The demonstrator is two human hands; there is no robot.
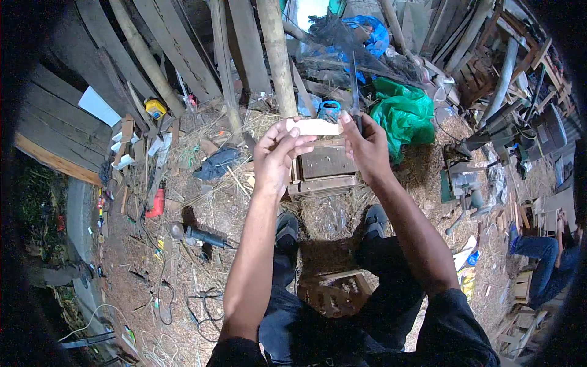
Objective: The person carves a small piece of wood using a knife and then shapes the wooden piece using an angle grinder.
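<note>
A small, pale, flat piece of wood (315, 127) with a shaped upper edge is held out in front of me, roughly level. My left hand (278, 150) is closed on its left end, thumb on the near face. My right hand (369, 147) grips a knife (354, 82), its long narrow blade pointing up and away from me. The right thumb and fingertips also meet the right end of the wood. Most of the knife's handle is hidden in the palm. Below the wood stands a low wooden box or block (327, 162).
An angle grinder (205, 237) and a red power tool (157, 203) lie on the littered ground at left, among cables. A green plastic sheet (400, 113) is beyond my right hand. A green vise-like machine (461, 183) stands at right, near another person's legs (544, 266). Planks lean behind.
</note>
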